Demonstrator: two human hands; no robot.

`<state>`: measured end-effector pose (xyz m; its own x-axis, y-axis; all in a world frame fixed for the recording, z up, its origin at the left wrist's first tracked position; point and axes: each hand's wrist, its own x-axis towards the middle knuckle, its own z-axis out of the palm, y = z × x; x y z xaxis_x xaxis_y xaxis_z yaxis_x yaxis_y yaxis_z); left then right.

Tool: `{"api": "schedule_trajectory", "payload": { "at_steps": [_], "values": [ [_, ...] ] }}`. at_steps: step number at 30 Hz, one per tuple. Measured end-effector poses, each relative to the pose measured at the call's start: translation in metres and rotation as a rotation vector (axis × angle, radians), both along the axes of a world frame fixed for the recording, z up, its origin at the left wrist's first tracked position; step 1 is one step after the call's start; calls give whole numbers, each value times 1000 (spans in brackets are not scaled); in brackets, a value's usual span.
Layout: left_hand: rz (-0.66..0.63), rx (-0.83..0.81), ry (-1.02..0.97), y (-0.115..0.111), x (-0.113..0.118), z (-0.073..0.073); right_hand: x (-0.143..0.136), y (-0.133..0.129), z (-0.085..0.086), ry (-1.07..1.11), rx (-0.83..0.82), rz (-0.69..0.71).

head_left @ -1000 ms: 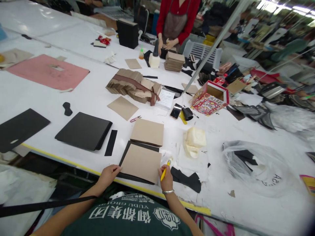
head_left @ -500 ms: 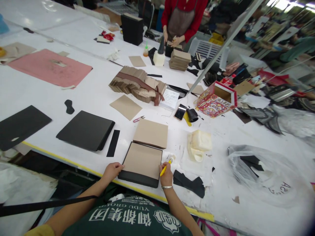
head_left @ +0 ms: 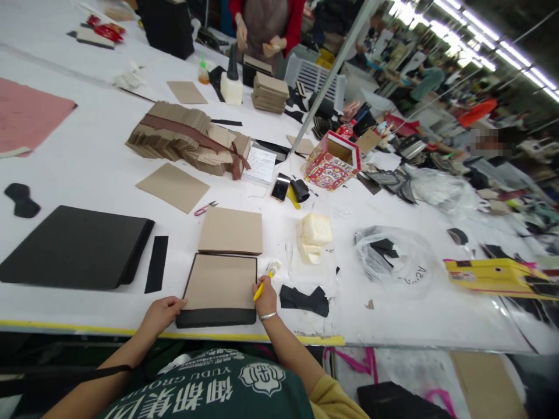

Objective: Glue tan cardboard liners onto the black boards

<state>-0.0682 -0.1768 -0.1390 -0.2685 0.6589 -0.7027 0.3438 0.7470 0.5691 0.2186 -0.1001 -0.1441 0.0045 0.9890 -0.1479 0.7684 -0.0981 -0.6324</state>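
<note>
A beige board (head_left: 220, 282) lies on a black sheet (head_left: 216, 318) whose wide black strip shows along the near side. My left hand (head_left: 162, 313) pinches the board's left edge near its lower corner. At the right edge, my right hand (head_left: 265, 299) is closed round a yellow-handled brush (head_left: 259, 291), its pale bristle end pointing away from me, and its fingers touch the board's side. Just beyond lies a stack of beige boards (head_left: 230, 230). Black strips (head_left: 304, 299) lie crossed to the right of my right hand.
A cut-open plastic jug (head_left: 315, 230) stands to the right. Black sheets (head_left: 74, 247) are stacked left, beside a black strip (head_left: 156, 265). Snips (head_left: 205, 208), a phone (head_left: 280, 187) and a tied bundle of boards (head_left: 183, 137) lie farther back. Another person (head_left: 266, 29) stands across the table.
The view has swung to the right, so the table's things appear farther left. Both my hands keep their places at the board's edges. The other person's hands have moved apart above their boards.
</note>
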Motion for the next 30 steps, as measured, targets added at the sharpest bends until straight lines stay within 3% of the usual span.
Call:
{"api": "schedule_trajectory", "payload": {
  "at_steps": [15,25,30],
  "values": [
    [53,-10,-95,4,-4,-16,-4,6,3,-183,-34,73],
    [-29,-34,44,10,0,-2,-8,11,10,-181,-69,111],
    [-163,8,145,15,-5,7,-7,10,7,-221,-55,143]
  ]
}}
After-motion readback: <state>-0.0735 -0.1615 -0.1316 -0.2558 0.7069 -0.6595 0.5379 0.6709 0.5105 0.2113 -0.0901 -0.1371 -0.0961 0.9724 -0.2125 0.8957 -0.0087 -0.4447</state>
